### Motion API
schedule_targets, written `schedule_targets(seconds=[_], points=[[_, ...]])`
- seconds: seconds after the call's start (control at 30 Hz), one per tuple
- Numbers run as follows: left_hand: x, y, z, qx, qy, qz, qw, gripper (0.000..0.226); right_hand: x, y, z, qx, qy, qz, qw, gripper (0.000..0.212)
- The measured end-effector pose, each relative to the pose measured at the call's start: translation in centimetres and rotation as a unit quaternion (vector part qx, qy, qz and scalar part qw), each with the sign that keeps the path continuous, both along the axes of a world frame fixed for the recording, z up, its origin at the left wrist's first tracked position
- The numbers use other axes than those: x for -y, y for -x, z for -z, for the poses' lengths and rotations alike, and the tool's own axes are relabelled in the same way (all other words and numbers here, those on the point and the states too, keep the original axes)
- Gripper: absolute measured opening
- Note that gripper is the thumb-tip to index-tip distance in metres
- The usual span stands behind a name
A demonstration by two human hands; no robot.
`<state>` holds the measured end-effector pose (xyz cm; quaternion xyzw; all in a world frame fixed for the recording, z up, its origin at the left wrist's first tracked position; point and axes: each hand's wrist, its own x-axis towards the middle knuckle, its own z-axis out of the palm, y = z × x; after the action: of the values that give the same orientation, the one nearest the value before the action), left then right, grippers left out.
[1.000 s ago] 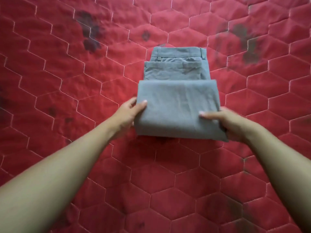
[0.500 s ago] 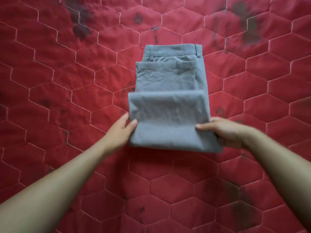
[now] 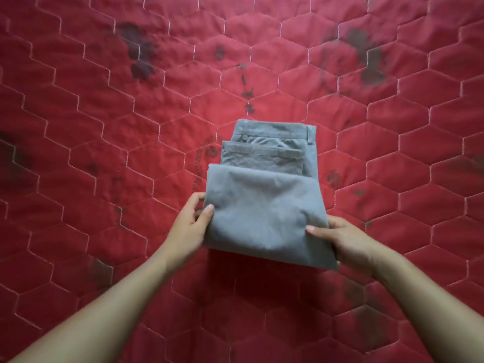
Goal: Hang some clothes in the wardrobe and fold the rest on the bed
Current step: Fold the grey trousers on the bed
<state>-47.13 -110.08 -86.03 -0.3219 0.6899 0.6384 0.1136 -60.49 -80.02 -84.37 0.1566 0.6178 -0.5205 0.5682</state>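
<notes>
Grey trousers (image 3: 264, 205), folded, lie on red quilt (image 3: 104, 127) (hexagon stitching, dark blotches); waistband at far end; left hand (image 3: 190, 226) pinches near fold's left edge, thumb on top; right hand (image 3: 345, 242) grips right edge likewise; near fold lifted slightly.

— What on the bed (image 3: 104, 132)?
— Mid-bed, folded trousers (image 3: 264, 210): waistband end far, folded-over legs on top, near.
— And at the sides?
— Gripping the left edge, left hand (image 3: 188, 229); gripping the right edge, right hand (image 3: 345, 242); thumbs on top.
</notes>
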Motion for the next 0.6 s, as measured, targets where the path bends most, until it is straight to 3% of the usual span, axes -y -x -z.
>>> schedule_targets(seconds=[0.13,0.27,0.33,0.4,0.5,0.6], points=[[1.9,8.8,-0.4,-0.038,0.082,0.009,0.996,0.013,2.6,7.1,-1.3,-0.152,-0.039,0.004,0.988,0.021],[2.6,14.2,2.9,0.057,0.214,0.090,0.971,0.025,5.2,10.3,1.2,-0.224,-0.164,-0.103,0.955,0.023],[2.1,14.0,3.5,0.099,0.280,0.080,0.952,0.045,5.7,9.3,2.2,-0.299,-0.289,-0.174,0.893,0.046],[0.7,12.1,3.4,0.041,0.361,0.049,0.930,0.059,6.0,7.1,2.5,-0.454,-0.372,-0.183,0.789,0.070],[-2.8,7.8,4.3,-0.069,0.486,0.174,0.854,0.067,6.7,2.4,3.9,-0.628,-0.303,-0.250,0.672,0.075],[-4.0,4.2,7.7,-0.065,0.527,0.306,0.790,0.067,6.7,-0.7,7.9,-0.642,-0.274,-0.402,0.593,0.084]])
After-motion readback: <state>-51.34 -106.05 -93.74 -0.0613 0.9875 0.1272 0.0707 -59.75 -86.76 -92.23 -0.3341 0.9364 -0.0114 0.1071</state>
